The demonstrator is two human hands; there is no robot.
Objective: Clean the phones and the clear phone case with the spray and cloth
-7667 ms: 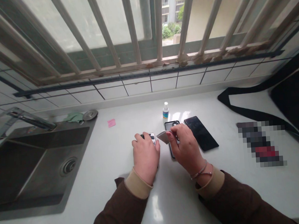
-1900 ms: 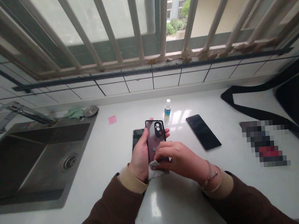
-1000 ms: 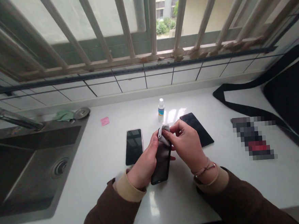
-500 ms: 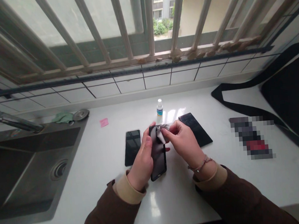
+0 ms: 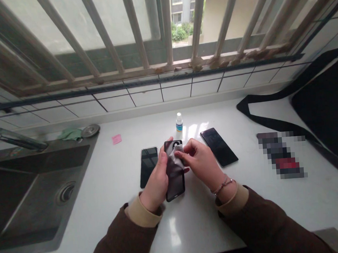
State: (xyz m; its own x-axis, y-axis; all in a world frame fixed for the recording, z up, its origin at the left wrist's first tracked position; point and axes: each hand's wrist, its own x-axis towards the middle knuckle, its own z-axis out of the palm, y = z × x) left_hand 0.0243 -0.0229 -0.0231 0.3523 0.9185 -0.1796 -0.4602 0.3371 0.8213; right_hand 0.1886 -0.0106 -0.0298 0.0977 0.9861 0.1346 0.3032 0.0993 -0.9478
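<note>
My left hand point(image 5: 155, 179) grips a dark phone case point(image 5: 175, 180) by its left edge and holds it upright above the white counter point(image 5: 267, 212). My right hand point(image 5: 202, 162) pinches a small grey cloth point(image 5: 177, 160) against the upper part of the case, near the camera cutout. A black phone point(image 5: 148, 165) lies flat on the counter just left of my left hand. A second black phone point(image 5: 219, 146) lies to the right of my right hand. A small white bottle point(image 5: 179, 122) stands behind both hands.
A steel sink point(image 5: 31, 190) with a tap point(image 5: 13, 138) fills the left side. A pink note point(image 5: 116, 139), a green rag point(image 5: 69, 134) and a metal drain plug point(image 5: 89, 129) lie near it. A black bag with a strap point(image 5: 324, 111) sits at the right. Window bars stand behind.
My right hand has slid the cloth from the case's top edge a little down onto its face. The case sits slightly lower and more to the left in my left hand.
</note>
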